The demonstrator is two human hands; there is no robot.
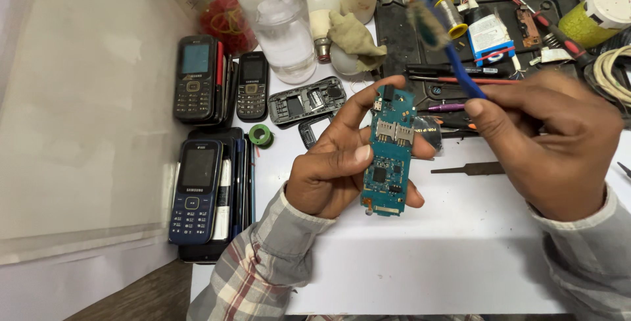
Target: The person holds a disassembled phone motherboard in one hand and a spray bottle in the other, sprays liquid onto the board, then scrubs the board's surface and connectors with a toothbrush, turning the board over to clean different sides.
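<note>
My left hand holds a blue-green phone circuit board upright by its edges, above the white table. My right hand grips the blue handle of a worn brush; its bristle head is blurred and lifted up and to the right of the board, not touching it. Both wrists wear plaid sleeves.
Several keypad phones lie stacked at the left. An opened phone shell, a clear plastic bottle, a rag, a green solder spool and a metal file lie nearby. A black mat at the back holds screwdrivers, wires and parts.
</note>
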